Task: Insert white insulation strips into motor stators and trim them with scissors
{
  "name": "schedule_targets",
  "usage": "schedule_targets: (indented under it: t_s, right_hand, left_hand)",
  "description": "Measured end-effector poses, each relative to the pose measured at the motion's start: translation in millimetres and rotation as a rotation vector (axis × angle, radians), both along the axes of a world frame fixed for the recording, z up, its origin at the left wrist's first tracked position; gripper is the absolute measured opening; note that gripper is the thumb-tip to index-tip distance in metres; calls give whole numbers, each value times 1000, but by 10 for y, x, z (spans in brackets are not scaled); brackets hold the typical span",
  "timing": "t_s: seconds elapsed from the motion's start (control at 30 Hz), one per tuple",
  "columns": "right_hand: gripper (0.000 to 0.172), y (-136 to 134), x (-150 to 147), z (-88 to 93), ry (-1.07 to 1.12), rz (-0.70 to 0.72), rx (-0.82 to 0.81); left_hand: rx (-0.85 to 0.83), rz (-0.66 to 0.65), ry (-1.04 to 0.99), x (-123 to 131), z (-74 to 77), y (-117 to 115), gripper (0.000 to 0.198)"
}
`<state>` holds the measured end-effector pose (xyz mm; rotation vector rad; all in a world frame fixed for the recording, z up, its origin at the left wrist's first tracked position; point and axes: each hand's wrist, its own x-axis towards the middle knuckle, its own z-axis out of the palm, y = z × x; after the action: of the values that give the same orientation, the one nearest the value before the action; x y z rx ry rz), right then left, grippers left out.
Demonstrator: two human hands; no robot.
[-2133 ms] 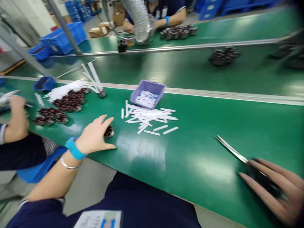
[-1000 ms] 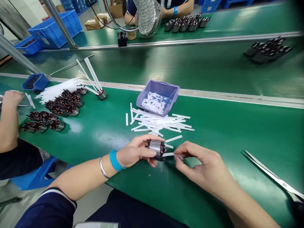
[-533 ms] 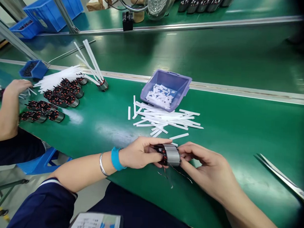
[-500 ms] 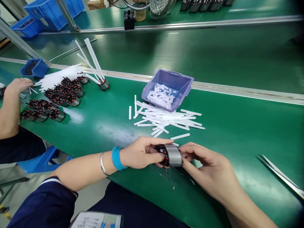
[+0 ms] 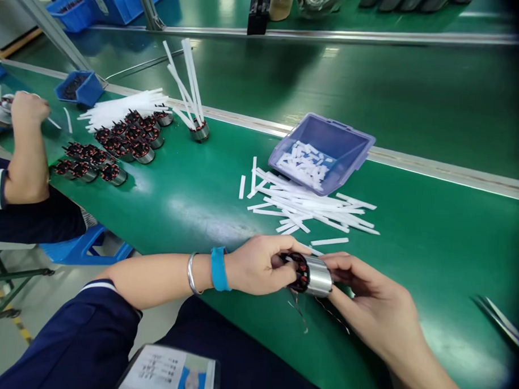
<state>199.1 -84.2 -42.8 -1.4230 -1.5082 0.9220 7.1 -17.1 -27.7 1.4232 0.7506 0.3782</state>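
Observation:
Between my two hands, above the front edge of the green bench, a motor stator [image 5: 319,276] lies on its side. It has a silver steel ring, a black end with copper windings, and thin loose wires hanging below. My left hand [image 5: 263,265] grips the black wound end with thumb and fingers. At the opposite end, the fingers of my right hand [image 5: 373,295] close on the stator's rim; their tips are partly hidden behind it. Just beyond my hands, a pile of white strips [image 5: 314,205] is spread in front of a purple bin [image 5: 350,144] holding short white pieces.
Several stators [image 5: 134,136] stand at the left beside a heap of long white strips [image 5: 122,107]. One stator [image 5: 200,131] has long strips standing in it. A co-worker's hand [image 5: 28,110] works at far left. Tweezers [image 5: 504,322] lie at right.
The view has shifted, so the bench things appear moved. The stator has turned slightly, showing more of its wound end. Both hands keep hold; the co-worker's hand has moved.

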Motion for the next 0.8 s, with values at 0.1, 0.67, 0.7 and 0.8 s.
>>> schedule_targets:
  t_s: [0.1, 0.67, 0.7, 0.8]
  right_hand:
    - [9, 5, -31, 0, 107, -11, -114]
    - [11, -5, 3, 75, -57, 50, -35]
    - [11, 0, 4, 84, -66, 71, -33]
    - [11, 11, 11, 110, -73, 138, -14]
  left_hand:
    - [88, -3, 36, -10, 29, 5, 36]
    - [-263, -39, -47, -13, 42, 108, 35]
    - [-289, -44, -34, -12, 46, 124, 34]
    - [-402, -64, 19, -12, 68, 168, 32]
